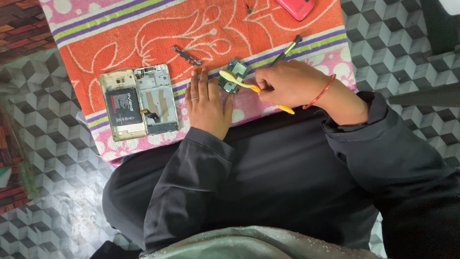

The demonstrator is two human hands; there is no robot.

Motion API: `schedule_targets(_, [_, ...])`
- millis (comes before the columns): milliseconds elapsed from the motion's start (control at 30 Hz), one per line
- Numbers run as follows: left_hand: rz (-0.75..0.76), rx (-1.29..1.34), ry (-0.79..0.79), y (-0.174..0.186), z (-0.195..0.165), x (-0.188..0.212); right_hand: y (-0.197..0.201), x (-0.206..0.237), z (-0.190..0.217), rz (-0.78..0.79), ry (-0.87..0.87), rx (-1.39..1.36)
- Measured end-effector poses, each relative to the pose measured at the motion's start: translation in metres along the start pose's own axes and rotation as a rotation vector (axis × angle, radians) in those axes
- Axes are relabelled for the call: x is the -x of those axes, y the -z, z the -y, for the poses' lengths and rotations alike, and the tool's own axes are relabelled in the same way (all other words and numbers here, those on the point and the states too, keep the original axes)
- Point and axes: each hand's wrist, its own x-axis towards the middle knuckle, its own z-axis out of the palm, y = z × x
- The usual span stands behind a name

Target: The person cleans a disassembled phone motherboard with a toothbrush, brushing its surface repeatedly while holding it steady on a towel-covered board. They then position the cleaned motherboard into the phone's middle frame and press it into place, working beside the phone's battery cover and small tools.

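Observation:
My right hand (pixel 287 84) grips a yellow toothbrush (pixel 244 85) whose head rests on a small green circuit board (pixel 233 74) lying on the orange patterned towel (pixel 143 33). A red bangle (pixel 322 93) circles that wrist. My left hand (pixel 207 103) lies flat on the towel with its fingers together, just left of the board and touching its edge; a ring is on one finger. To the left lie an opened phone shell with a black battery (pixel 122 105) and a grey phone frame (pixel 155 100), side by side.
A screwdriver with a black and green handle (pixel 286 50) lies behind my right hand. A small dark metal strip (pixel 187 55) rests on the towel farther back. A pink phone (pixel 295 7) sits at the top edge. Grey cube-patterned floor (pixel 397 43) surrounds the towel.

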Motion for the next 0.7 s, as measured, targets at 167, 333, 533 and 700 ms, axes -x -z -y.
schedule_targets(167, [0.002,0.001,-0.001,0.0003,-0.0006,-0.0004,0.0004,0.0003,-0.0033,0.005,0.002,-0.003])
schedule_targets(333, [0.004,0.002,0.004,0.001,-0.0011,-0.0007,0.0002,0.0003,-0.0041,0.05,-0.02,0.014])
schedule_targets(533, [0.006,-0.003,0.011,0.0009,-0.0017,-0.0013,-0.0033,0.0001,-0.0058,0.057,0.009,-0.007])
schedule_targets(700, [0.006,-0.001,0.009,0.0016,-0.0015,-0.0008,-0.0078,-0.0002,-0.008,0.083,0.05,-0.011])
